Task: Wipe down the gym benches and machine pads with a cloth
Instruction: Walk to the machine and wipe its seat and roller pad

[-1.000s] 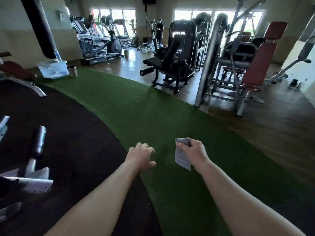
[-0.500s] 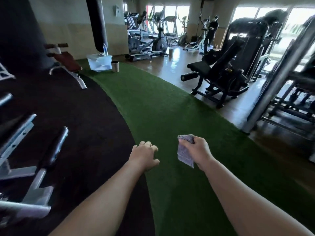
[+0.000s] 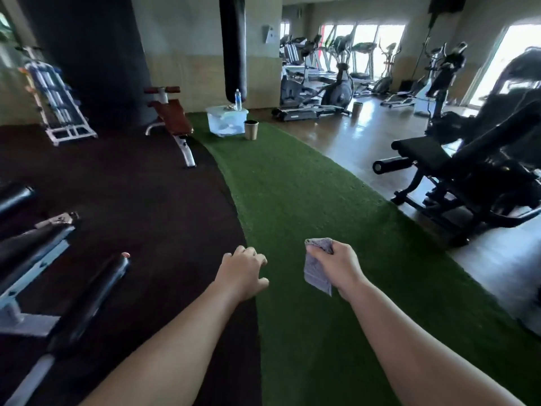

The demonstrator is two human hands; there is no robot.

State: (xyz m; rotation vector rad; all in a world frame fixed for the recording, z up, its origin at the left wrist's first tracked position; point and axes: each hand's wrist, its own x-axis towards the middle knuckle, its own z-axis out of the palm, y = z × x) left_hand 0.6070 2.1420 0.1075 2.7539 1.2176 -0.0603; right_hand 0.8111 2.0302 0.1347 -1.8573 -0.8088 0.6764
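Note:
My right hand [image 3: 341,266] grips a folded grey cloth [image 3: 316,271] in front of me, above the green turf strip [image 3: 307,200]. Beside it my left hand [image 3: 241,272] hangs with loosely curled fingers and holds nothing. A red-padded sit-up bench [image 3: 171,117] stands far ahead on the left, on the dark floor. On the right, beside the turf, is a black padded machine [image 3: 468,171]. More black bench pads and rollers [image 3: 87,294] lie close on my left.
At the far end of the turf stand a clear plastic box [image 3: 225,123] with a water bottle [image 3: 238,99] on it and a small bin [image 3: 251,129]. A black punching bag [image 3: 232,45] hangs above them. Cardio machines [image 3: 319,83] line the windows.
The view has swung left: the machines on the right slid out of frame, and the red bench and plastic box came toward the centre. Both hands keep their pose.

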